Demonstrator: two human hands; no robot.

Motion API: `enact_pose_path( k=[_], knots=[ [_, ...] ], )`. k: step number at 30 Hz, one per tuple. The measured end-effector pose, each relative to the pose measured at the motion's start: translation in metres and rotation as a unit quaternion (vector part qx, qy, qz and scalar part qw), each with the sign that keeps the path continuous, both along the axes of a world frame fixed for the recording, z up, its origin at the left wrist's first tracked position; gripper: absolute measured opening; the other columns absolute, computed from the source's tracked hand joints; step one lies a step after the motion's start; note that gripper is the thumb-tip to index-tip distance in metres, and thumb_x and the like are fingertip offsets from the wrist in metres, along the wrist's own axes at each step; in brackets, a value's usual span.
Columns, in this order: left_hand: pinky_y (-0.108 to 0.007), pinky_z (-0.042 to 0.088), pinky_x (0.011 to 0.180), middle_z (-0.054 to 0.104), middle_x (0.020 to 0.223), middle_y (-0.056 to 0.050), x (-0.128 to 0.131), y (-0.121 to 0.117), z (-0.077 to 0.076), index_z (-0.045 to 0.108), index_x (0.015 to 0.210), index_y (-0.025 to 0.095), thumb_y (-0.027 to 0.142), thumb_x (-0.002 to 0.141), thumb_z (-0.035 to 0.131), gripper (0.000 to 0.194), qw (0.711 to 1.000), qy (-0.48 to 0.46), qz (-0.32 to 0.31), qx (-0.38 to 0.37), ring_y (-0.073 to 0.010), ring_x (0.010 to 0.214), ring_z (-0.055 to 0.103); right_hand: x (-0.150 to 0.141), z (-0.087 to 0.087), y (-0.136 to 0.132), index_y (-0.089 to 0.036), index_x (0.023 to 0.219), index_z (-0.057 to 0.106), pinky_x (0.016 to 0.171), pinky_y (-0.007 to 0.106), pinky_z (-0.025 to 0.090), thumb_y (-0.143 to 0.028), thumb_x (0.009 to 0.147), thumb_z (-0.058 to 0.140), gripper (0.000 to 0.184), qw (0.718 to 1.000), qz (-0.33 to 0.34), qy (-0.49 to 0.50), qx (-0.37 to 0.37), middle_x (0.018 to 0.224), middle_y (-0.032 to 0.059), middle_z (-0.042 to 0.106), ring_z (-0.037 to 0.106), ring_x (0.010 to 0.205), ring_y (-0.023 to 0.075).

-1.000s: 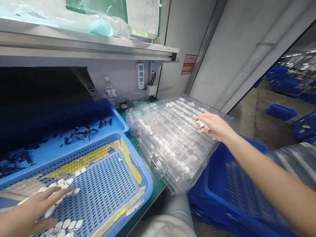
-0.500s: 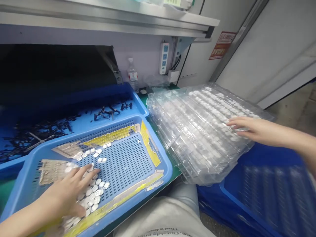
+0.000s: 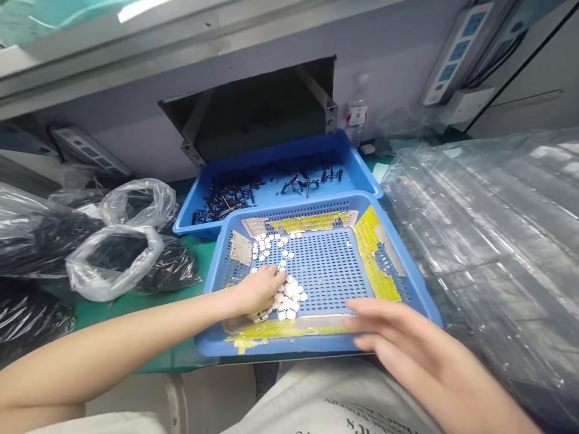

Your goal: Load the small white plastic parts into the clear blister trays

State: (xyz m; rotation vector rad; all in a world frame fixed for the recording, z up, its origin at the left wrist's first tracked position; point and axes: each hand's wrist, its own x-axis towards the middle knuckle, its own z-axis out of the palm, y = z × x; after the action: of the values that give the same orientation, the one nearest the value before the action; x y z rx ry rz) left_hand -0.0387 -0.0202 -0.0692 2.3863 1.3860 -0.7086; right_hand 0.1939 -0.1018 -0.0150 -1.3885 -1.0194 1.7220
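Many small white square pieces (image 3: 289, 298), like keycaps, lie loose in the left half of a blue perforated basket (image 3: 325, 346) patched with yellow tape. My left hand (image 3: 262, 290) rests on the near side of this pile, its fingers curled down among the pieces; what is under the fingertips is hidden. Over the basket's near right rim hovers my right hand (image 3: 407, 331), slightly blurred. Its fingers are stretched out and a little apart, with nothing in them.
Behind the basket sits a blue tray (image 3: 271, 199) of black thin parts. Clear plastic trays (image 3: 479, 241) are stacked at the right. Plastic bags (image 3: 113, 265) of dark parts stand at the left. A bottle (image 3: 357, 114) and a metal shelf (image 3: 208, 45) are at the back.
My view has swung left. My right hand has left the clear trays and come over to the basket. My left hand stays at the white pieces, with its fingers more curled.
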Motion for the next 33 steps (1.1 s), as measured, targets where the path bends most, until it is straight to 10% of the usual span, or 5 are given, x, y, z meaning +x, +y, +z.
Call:
enact_pose_path(
  k=[8,16,19,26,33],
  knots=[
    [-0.023,0.039,0.056,0.052,0.072,-0.002,0.009,0.016,0.017,0.049,0.069,0.015,0.001,0.063,0.040,0.018,0.989,-0.135,0.046,-0.048,-0.0147,0.065,0.051,-0.056,-0.029,0.061,-0.019,0.086,0.060,0.087,0.032,0.040,-0.020,0.067,0.060,0.019,0.943,-0.155,0.256,-0.147,0.106,0.0053,0.056,0.050,0.103,0.0181],
    [-0.019,0.046,0.065,0.059,0.091,0.000,0.037,0.024,0.079,0.050,0.095,0.019,0.023,0.081,0.042,0.016,0.889,-0.412,0.081,-0.181,-0.0121,0.081,0.056,-0.062,-0.028,0.072,-0.014,0.070,0.055,0.067,0.033,0.046,-0.017,0.079,0.038,0.020,0.902,-0.081,0.369,-0.208,0.061,0.0022,0.057,0.055,0.057,0.0122],
    [-0.019,0.047,0.065,0.056,0.101,-0.002,0.034,0.032,0.086,0.047,0.101,0.019,0.027,0.084,0.036,0.022,0.908,-0.392,0.104,-0.107,-0.0122,0.081,0.057,-0.057,-0.025,0.072,-0.012,0.079,0.056,0.067,0.031,0.048,-0.019,0.078,0.042,0.016,0.892,-0.091,0.382,-0.223,0.072,0.0064,0.061,0.059,0.065,0.0143],
    [-0.029,0.044,0.062,0.053,0.083,-0.005,0.014,0.036,0.042,0.052,0.090,0.015,0.026,0.070,0.056,0.022,0.970,-0.214,0.109,-0.035,-0.0211,0.074,0.055,-0.052,-0.025,0.070,-0.011,0.100,0.055,0.074,0.037,0.048,-0.024,0.077,0.046,0.028,0.886,-0.127,0.385,-0.225,0.101,0.0140,0.060,0.060,0.088,0.0210],
    [-0.039,0.044,0.075,0.042,0.114,-0.014,0.024,0.000,-0.008,0.042,0.111,0.017,0.016,0.057,0.068,0.059,0.994,-0.091,0.036,-0.053,-0.0321,0.103,0.041,-0.051,-0.024,0.069,-0.009,0.103,0.053,0.079,0.036,0.046,-0.027,0.078,0.045,0.032,0.877,-0.138,0.404,-0.220,0.103,0.0141,0.061,0.059,0.091,0.0217]
  ],
)
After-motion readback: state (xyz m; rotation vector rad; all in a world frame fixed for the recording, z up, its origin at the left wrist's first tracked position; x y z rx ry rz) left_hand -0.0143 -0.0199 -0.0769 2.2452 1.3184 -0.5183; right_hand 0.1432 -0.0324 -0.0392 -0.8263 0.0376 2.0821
